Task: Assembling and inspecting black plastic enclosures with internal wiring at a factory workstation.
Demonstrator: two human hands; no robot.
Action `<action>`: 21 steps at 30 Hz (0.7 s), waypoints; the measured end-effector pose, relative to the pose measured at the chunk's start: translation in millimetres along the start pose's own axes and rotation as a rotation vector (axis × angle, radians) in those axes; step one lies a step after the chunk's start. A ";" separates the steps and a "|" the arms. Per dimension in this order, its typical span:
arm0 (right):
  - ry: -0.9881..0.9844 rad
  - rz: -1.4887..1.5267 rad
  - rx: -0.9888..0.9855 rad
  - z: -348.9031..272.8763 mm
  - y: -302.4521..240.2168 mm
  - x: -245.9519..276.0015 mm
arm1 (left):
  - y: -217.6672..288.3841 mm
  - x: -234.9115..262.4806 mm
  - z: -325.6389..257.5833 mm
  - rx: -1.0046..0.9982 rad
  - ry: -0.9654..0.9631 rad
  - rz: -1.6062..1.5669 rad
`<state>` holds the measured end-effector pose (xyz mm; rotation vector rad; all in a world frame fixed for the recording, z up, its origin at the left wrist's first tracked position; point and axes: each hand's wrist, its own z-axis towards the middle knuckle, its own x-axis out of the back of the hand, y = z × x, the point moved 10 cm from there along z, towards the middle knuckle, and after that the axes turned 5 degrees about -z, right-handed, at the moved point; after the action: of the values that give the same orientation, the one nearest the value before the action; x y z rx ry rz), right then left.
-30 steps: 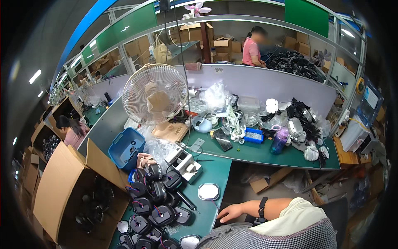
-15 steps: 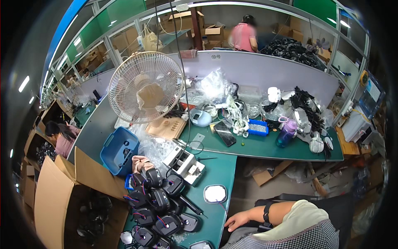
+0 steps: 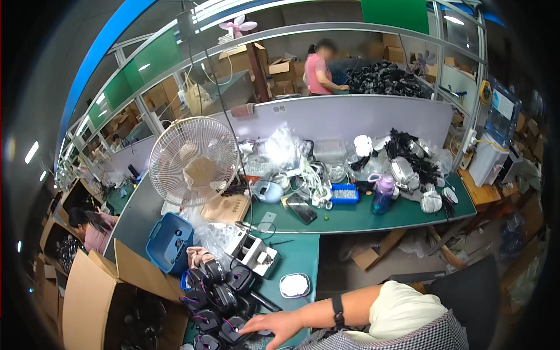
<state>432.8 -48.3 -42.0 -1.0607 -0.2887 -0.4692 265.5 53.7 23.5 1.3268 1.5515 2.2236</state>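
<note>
My right hand (image 3: pixel 277 325) reaches in over the green bench with its fingers stretched out, and nothing shows in it. Its fingertips lie over the edge of a black plastic housing (image 3: pixel 232 328) with a red and blue wire; whether they touch it I cannot tell. Several more black housings (image 3: pixel 224 296) are heaped around that one. Above the hand lies a flat, white-faced part with a dark rim (image 3: pixel 294 286), a thin wire trailing from it. My left hand is out of view.
A cardboard box (image 3: pixel 87 303) with black parts stands left of the heap. Beyond the heap are a blue basket (image 3: pixel 169 242), a grey-white bench device (image 3: pixel 254 254) and a wire-caged fan (image 3: pixel 194 160). A purple bottle (image 3: pixel 382 195) stands farther back. A person in pink (image 3: pixel 318 73) works behind the partition.
My right hand has moved left from beside the bench edge to the black housings, its arm now stretched out over the bench. The whole view has shifted slightly.
</note>
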 end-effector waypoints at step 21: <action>-0.172 0.229 -0.589 -8.2 21.7 -51.2 | -82.1 -62.5 -22.4 0.301 0.005 -0.515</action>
<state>399.4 -35.0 -85.2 -1.6931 -0.1780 -0.2571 258.1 42.5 -81.3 0.8386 2.0098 1.7313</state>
